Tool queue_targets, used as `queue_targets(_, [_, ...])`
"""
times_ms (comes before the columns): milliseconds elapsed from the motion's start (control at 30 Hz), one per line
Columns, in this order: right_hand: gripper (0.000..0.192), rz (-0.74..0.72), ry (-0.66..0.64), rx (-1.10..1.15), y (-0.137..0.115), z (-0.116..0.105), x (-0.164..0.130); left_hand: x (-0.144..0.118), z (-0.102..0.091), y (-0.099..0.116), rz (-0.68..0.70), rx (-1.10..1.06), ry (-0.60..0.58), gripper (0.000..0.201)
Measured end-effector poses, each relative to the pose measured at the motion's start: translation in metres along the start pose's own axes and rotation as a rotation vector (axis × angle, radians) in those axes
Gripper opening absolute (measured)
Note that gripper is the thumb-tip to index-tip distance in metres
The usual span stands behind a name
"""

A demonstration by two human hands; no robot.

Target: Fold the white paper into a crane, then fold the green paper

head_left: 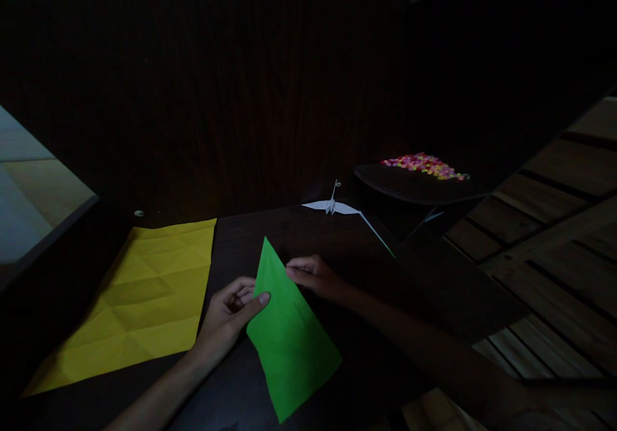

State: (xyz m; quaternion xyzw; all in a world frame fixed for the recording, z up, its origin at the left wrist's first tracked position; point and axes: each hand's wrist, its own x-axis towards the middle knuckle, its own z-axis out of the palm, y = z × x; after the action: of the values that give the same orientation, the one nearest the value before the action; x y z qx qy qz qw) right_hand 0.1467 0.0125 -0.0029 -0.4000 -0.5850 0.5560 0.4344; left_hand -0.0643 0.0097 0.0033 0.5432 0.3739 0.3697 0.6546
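The green paper [289, 328] lies nearest, folded into a long triangle on the dark table [299, 232], its tip toward 11 o'clock. To crease it well, I judge both edges must stay aligned while the fingers press flat. The left hand [229, 315] is loosely curled, its thumb on the left edge. The right hand [315, 275] pinches the right edge, fingers narrow. At 9 o'clock lies a creased yellow sheet [144, 296]; at 1 o'clock a white paper crane [332, 206].
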Motion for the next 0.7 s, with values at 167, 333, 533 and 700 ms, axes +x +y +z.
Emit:
queue_targets(167, [0.066,0.083,-0.039,0.073,0.0048,0.0020,-0.0016,-0.0043,0.0015,0.0016,-0.090,-0.200,-0.130,0.019])
queue_targets(333, [0.046,0.028,-0.062,0.073,0.0044,0.0024,-0.0019,-0.0052,0.0023,0.0077,-0.164,-0.399,-0.122,0.018])
queue_targets(533, [0.051,0.045,-0.196,0.102,0.0083,0.0001,-0.0018,-0.0068,-0.0031,0.0086,-0.267,-0.468,0.009,0.018])
queue_targets(700, [0.036,0.064,-0.219,0.009,0.0066,0.0030,-0.0058,-0.0060,-0.0010,0.0089,-0.253,-0.502,-0.065,0.025])
